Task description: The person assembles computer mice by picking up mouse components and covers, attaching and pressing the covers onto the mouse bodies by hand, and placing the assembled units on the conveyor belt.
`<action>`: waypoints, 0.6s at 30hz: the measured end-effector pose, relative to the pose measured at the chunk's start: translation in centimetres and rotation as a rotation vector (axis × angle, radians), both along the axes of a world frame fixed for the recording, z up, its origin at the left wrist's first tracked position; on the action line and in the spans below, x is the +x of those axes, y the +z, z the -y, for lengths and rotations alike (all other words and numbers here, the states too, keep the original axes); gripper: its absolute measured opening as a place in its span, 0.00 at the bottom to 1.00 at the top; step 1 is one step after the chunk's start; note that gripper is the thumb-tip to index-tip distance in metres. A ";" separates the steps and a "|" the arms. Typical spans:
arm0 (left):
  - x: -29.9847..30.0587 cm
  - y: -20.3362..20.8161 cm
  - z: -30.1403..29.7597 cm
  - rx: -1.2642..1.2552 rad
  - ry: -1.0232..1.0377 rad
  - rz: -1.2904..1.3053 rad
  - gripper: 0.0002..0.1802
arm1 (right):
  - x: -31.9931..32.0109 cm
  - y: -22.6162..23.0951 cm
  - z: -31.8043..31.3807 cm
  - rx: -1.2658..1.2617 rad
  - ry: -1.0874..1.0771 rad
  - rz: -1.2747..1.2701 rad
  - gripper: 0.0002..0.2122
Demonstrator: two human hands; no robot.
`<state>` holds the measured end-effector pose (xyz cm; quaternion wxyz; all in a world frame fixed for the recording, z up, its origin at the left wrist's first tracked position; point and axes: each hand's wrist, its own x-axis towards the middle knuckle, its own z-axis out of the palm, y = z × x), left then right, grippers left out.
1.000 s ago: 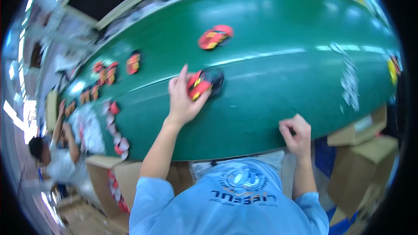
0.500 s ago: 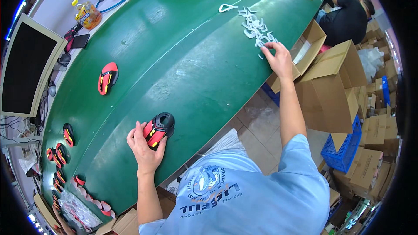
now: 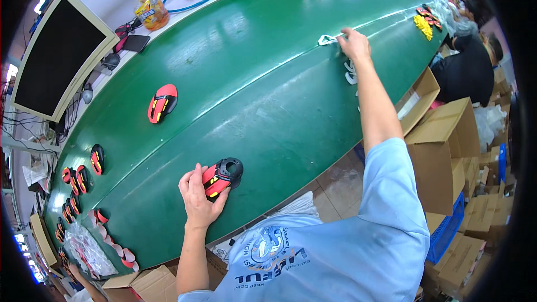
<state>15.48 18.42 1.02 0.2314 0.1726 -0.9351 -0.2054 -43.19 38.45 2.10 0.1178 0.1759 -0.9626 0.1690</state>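
My left hand (image 3: 200, 197) is wrapped round a red and black curved shell (image 3: 218, 179) with yellow accents and a round hole in its black end, which rests on the green table (image 3: 268, 128). My right arm reaches far across the table. The bent fingers of my right hand (image 3: 353, 45) pinch the near end of a thin white loop-shaped piece (image 3: 327, 39), which lies on the table; the fingertips partly hide that end. Several curved white pieces (image 3: 350, 71) lie beside my right forearm, which covers part of them.
Another red and black shell (image 3: 163, 103) lies left of centre, with several smaller ones (image 3: 81, 179) at the far left. A plastic bag (image 3: 86, 249) and a curled pink strip (image 3: 114, 246) are near the lower left. Yellow pieces (image 3: 423, 27), open cartons (image 3: 442, 140) and a seated person (image 3: 464, 70) are to the right.
My right hand has moved from the near end of the white curved pieces to the farther loop-shaped piece. My left hand keeps its hold on the shell. The head view has shifted.
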 end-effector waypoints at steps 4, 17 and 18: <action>1.0 0.6 -1.3 -0.014 0.065 0.053 0.51 | -0.7 0.1 1.2 0.143 0.189 0.091 0.15; 0.2 0.5 0.6 0.095 -0.044 -0.048 0.51 | 30.8 6.2 7.6 -0.307 1.389 0.218 0.07; 0.4 0.2 0.8 0.110 -0.055 -0.049 0.51 | 32.4 5.4 8.5 -0.257 1.474 0.232 0.07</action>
